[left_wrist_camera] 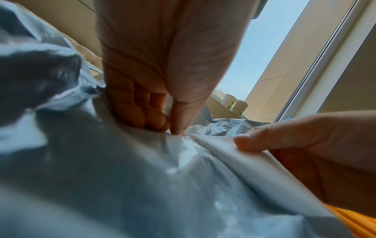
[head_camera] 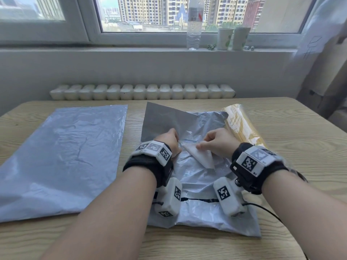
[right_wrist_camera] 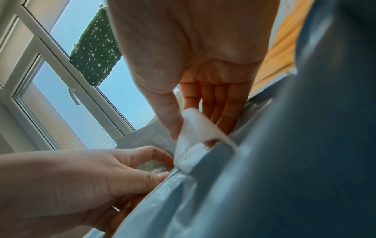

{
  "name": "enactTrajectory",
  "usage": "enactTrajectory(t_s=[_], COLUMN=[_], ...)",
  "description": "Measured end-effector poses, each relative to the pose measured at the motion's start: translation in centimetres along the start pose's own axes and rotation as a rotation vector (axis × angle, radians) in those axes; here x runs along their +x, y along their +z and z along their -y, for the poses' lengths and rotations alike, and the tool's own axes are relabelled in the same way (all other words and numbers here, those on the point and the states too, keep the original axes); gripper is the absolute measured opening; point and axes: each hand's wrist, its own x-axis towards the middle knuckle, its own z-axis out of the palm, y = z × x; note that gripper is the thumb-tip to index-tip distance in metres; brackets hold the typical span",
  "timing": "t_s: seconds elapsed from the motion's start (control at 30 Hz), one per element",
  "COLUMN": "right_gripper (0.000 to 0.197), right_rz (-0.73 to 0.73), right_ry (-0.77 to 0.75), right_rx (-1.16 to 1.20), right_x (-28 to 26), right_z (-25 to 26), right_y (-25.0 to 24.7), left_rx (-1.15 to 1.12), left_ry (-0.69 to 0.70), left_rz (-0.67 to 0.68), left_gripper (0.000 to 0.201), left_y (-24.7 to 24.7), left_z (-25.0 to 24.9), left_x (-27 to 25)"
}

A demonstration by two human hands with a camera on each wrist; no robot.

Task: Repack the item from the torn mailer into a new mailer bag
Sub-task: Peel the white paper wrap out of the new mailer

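Left hand (head_camera: 170, 140) pinches the torn mailer (head_camera: 199, 188) film, likely anchoring it on the tabletop (head_camera: 293, 147) while the right hand (head_camera: 216, 142) grip holds a white label flap (head_camera: 201, 156), apparently peeling it. Yellow item (head_camera: 241, 124) protrudes at the mailer's far right, mostly covered; new mailer (head_camera: 63, 158) lies flat to the left. Label print unreadable.

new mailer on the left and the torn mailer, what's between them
Only a bare strip of table separates the new mailer from the torn mailer, seen in the head view.
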Motion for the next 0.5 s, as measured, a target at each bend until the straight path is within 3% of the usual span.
enactTrajectory(t_s=[0.5], right_gripper=[0.014], right_rz=[-0.038], right_ry=[0.004], right_rx=[0.039], right_x=[0.11], right_z=[-0.53], right_y=[-0.01], left_rx=[0.011], left_ry=[-0.004], left_rz=[-0.005], left_gripper=[0.032], left_y=[0.13], left_z=[0.29], left_x=[0.42])
